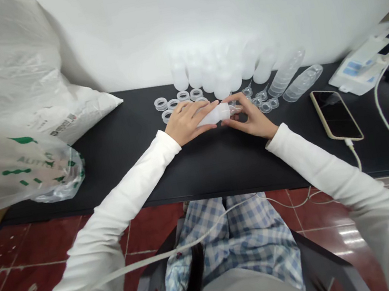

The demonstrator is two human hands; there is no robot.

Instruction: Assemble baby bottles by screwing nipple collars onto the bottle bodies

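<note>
Left hand: my left hand (187,122) is clamped around the body of a translucent white plastic bottle (214,115), fingers laid along its top.
Right hand: my right hand (253,117) is at the bottle's neck end, fingertips drawn together; I cannot tell whether they are clamped on the neck.
Bottle: held just above a matte black table top (199,170), between my hands, in front of the other parts.
Long axis: nearly level, running across me from left to right; neck points right, tilted slightly upward.
Room: matte white wall (201,14) behind the table; glossy dark red floor tiles (21,251) below.
Back row: several translucent white plastic bottles (208,77) stand upright against the wall.
Nearby parts: clear round plastic rings (161,103) lie left of my hands, with more clear rings (265,107) to the right.
Stacks: two clear ribbed plastic stacks (293,78) lie right of the rings.
Left side: a large clear plastic bag with green print (5,163) sits over a white woven sack (90,108), contents hidden.
</note>
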